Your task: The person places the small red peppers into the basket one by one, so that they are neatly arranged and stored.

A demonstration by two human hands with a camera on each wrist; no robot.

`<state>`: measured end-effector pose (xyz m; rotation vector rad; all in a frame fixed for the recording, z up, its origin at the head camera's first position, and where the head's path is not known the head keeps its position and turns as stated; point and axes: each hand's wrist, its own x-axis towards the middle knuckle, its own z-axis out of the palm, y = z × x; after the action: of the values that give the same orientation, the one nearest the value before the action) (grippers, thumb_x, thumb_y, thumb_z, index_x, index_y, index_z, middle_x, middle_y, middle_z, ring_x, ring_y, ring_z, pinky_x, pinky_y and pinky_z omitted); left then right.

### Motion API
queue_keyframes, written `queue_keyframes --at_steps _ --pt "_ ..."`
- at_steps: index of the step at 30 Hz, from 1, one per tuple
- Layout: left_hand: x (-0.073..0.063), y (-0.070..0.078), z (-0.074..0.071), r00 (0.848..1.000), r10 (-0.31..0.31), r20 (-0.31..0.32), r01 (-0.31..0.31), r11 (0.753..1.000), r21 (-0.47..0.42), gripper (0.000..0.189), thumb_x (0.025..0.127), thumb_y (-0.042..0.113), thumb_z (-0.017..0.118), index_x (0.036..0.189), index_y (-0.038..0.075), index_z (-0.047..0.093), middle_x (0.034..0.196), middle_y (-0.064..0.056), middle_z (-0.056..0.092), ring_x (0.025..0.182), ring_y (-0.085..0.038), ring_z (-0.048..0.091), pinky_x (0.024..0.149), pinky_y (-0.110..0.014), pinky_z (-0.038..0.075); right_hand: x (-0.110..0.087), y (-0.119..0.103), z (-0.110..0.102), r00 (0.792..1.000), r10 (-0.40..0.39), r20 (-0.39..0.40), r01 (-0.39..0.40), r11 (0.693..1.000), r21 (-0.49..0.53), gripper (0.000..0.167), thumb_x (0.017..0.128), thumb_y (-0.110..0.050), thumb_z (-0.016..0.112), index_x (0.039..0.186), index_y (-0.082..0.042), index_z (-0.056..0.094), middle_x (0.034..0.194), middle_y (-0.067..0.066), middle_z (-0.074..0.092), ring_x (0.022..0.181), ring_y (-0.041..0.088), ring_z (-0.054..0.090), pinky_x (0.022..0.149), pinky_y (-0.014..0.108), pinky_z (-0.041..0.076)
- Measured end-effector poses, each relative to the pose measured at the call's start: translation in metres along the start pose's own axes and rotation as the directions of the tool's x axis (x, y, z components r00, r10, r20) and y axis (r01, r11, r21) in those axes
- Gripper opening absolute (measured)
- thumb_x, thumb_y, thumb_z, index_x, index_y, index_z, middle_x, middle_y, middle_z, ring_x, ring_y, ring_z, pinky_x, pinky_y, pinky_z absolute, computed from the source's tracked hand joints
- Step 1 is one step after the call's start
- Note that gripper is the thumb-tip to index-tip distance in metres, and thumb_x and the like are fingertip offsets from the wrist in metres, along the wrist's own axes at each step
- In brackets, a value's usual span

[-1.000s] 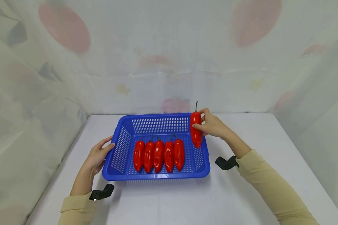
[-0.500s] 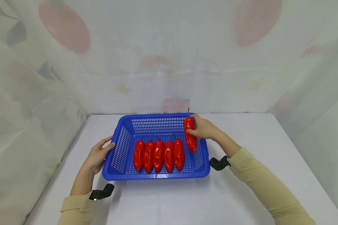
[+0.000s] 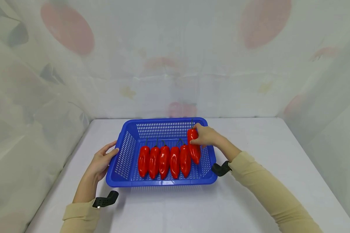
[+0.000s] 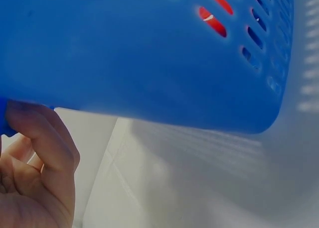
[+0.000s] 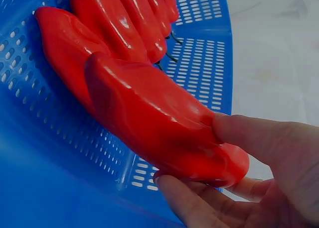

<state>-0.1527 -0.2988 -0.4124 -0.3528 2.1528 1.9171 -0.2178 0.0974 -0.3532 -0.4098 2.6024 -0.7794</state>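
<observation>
A blue plastic basket point(image 3: 163, 183) with slotted sides sits mid-table in the head view. Several glossy red chili peppers point(image 3: 164, 161) lie side by side in it, stems pointing to the far side. My right hand point(image 3: 206, 135) pinches another red chili pepper point(image 3: 194, 147) near its stem end, inside the basket's right part, with its tip sloping down beside the row's rightmost pepper. The right wrist view has thumb and fingers on either side of this pepper point(image 5: 154, 113). My left hand point(image 3: 101, 161) grips the basket's left rim; its curled fingers point(image 4: 55, 148) show under the edge.
The white table point(image 3: 169, 210) extends around the basket. Patterned pale cloth point(image 3: 169, 64) hangs behind the table and at both sides. A black wrist camera point(image 3: 105, 199) is strapped to the left wrist, and a second black wrist camera point(image 3: 221, 169) to the right.
My right hand has carried the chili pepper left and down, from over the basket's right rim to close beside the row. The left hand and the basket have stayed put.
</observation>
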Motion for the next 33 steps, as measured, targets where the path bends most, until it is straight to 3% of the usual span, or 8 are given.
queue_keyframes --at_steps 14,26,33 --pt "0.002 -0.002 0.0 1.0 0.004 0.0 -0.004 1.0 -0.01 0.065 0.092 0.035 0.055 0.147 0.021 0.024 0.094 0.001 0.064 0.081 -0.017 0.067 0.07 -0.036 0.056 0.009 -0.009 0.013 0.999 0.042 0.0 -0.042 0.976 -0.212 0.061 0.083 -0.024 0.066 0.128 0.007 0.039 0.1 0.017 0.059 0.07 0.019 0.061 0.057 0.025 0.054" --pt "0.003 -0.003 0.0 1.0 -0.002 -0.008 0.002 1.0 -0.007 0.063 0.093 0.033 0.054 0.147 0.021 0.024 0.095 0.0 0.063 0.081 -0.016 0.067 0.07 -0.037 0.056 0.015 -0.015 0.022 0.985 0.161 0.057 -0.141 0.953 -0.269 0.063 0.084 -0.022 0.066 0.132 0.007 0.037 0.094 0.017 0.059 0.065 0.022 0.067 0.054 0.026 0.054" --pt "0.002 0.0 0.002 1.0 -0.003 -0.008 0.002 1.0 -0.005 0.063 0.093 0.033 0.054 0.147 0.02 0.024 0.095 0.0 0.063 0.081 -0.016 0.067 0.07 -0.037 0.056 0.02 -0.017 0.026 0.974 0.214 0.072 -0.177 0.923 -0.343 0.042 0.084 -0.022 0.065 0.115 0.001 0.05 0.084 0.011 0.06 0.063 0.021 0.068 0.045 0.023 0.05"
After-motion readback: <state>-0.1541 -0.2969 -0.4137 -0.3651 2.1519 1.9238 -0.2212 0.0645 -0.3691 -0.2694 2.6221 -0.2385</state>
